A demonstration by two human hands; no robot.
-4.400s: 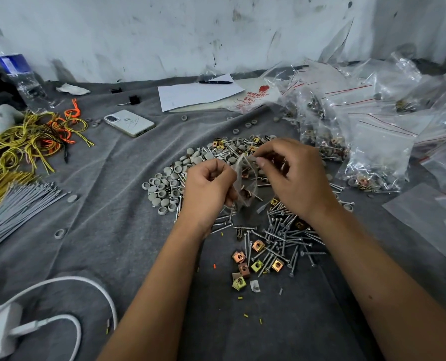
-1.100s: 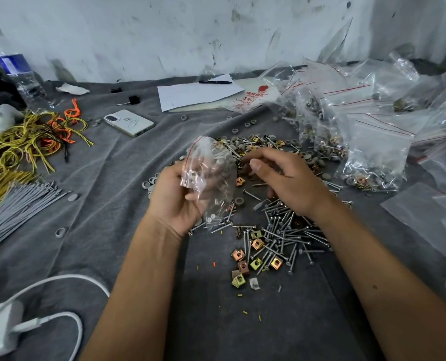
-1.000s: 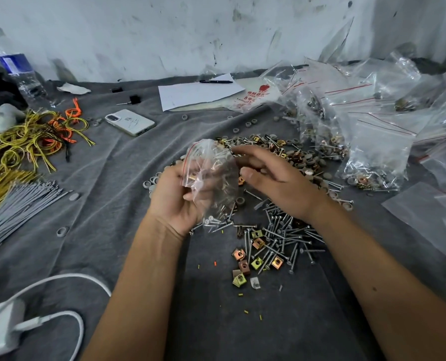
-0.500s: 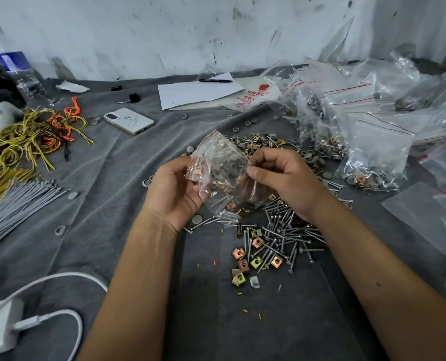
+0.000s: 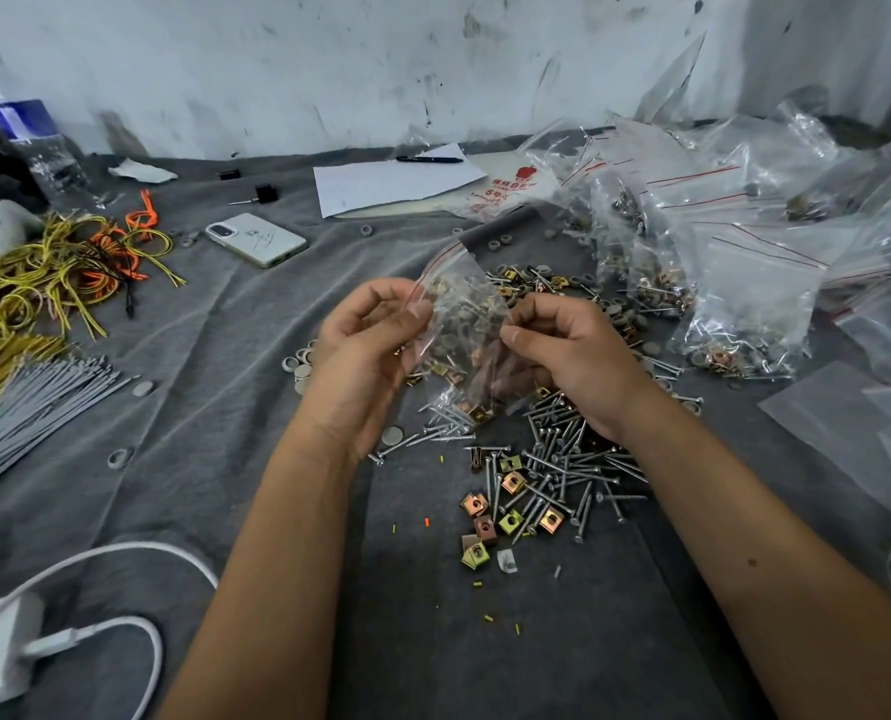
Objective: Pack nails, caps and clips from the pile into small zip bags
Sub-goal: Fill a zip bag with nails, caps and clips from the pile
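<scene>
Since a moment ago the small zip bag (image 5: 461, 324) has risen and spread flatter. It hangs above the pile (image 5: 542, 459) on the grey cloth (image 5: 199, 407), between both hands. The left hand (image 5: 368, 350) pinches its red-striped top edge; the right hand (image 5: 570, 356) pinches the opposite side. Nails and clips sag in its lower corner.

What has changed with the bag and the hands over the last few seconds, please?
The zip bag has been lifted off the pile and opened out flat, now part filled. The left hand kept hold of it; the right hand, which was picking parts, now pinches its other edge. The phone stayed put.
</scene>
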